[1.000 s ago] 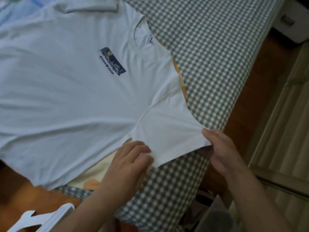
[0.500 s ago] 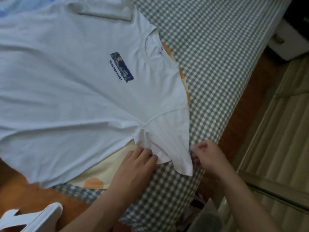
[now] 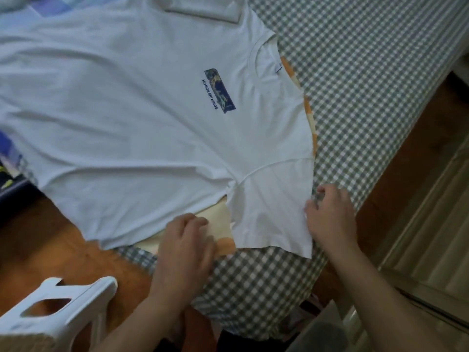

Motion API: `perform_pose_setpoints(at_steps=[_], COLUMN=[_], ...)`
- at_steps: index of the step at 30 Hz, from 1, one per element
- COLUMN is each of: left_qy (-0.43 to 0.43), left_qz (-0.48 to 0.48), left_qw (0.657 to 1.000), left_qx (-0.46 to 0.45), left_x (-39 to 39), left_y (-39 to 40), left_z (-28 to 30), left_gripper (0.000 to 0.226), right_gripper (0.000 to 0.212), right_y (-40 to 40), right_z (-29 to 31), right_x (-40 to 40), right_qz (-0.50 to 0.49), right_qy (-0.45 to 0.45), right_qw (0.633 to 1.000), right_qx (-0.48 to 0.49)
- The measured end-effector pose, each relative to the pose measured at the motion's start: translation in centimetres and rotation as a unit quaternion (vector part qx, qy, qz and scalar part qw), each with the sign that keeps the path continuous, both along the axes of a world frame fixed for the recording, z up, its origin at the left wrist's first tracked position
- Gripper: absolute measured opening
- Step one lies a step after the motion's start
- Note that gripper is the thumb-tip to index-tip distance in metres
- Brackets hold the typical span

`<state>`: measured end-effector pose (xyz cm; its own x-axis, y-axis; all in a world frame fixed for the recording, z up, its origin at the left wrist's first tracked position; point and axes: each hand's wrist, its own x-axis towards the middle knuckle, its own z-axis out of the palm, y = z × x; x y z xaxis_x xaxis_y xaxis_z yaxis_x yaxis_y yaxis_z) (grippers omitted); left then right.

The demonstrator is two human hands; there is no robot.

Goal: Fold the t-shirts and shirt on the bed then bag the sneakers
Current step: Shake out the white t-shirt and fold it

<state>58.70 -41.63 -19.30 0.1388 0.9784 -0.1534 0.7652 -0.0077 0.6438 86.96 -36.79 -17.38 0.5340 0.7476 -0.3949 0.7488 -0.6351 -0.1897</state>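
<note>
A white t-shirt [image 3: 142, 118] with a small blue chest print lies face up across the green checked bed [image 3: 368, 80], its collar to the right. Its near sleeve [image 3: 271, 214] lies flat, pointing towards me. Under it is a cream and orange t-shirt [image 3: 218, 222], showing only at the near edge and along the right shoulder. My left hand [image 3: 187, 240] lies on the cream shirt's exposed edge with bent fingers gripping it. My right hand [image 3: 330, 214] pinches the sleeve's right edge with curled fingers. No sneakers are in view.
A white plastic stool [image 3: 58, 308] stands on the wooden floor [image 3: 38, 245] at the lower left. Blue patterned cloth [image 3: 50, 6] lies at the bed's far left. The bed's right edge drops to floor beside pale slatted panels [image 3: 431, 224].
My right hand brought the sleeve in from its stretched-out position and laid it flat towards me. My left hand slid left off the sleeve hem onto the cream shirt.
</note>
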Motion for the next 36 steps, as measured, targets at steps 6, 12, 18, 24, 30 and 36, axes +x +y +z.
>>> perform_pose_setpoints(at_steps=[6,12,18,24,30,36], left_qy=[-0.139,-0.306,-0.344,-0.188,-0.025,-0.058], left_qz=[0.662,0.558,0.562,0.632,0.579,0.026], left_qw=[0.692,0.689,0.69,0.735,0.769,0.998], left_qx=[-0.252,-0.346,-0.301,-0.159,-0.269,0.014], left_x=[-13.6,-18.5,-17.6,-19.4,-18.7,-5.5], left_y=[2.0,2.6,-1.2,-4.3,-4.9,-2.0], left_z=[-4.1,-6.8,-5.5,-2.0,-3.2,-0.8], left_gripper=[0.065,0.026,0.03,0.013,0.027,0.034], right_gripper=[0.034,0.048,0.034,0.047,0.032,0.034], right_y=[-1.8,-1.7,-0.8,-1.5,-2.3,-2.8], right_z=[0.0,-3.7,-3.2,-2.8,-2.3,-0.6], right_x=[-10.4,-15.7,-15.9,-14.2,-11.9,-4.8], right_qz=[0.321,0.315,0.177,0.288,0.362,-0.08], right_qy=[0.059,0.026,0.065,0.007,0.031,-0.006], right_qw=[0.933,0.942,0.965,0.944,0.92,0.989], right_qx=[0.152,0.109,0.182,0.162,0.149,0.123])
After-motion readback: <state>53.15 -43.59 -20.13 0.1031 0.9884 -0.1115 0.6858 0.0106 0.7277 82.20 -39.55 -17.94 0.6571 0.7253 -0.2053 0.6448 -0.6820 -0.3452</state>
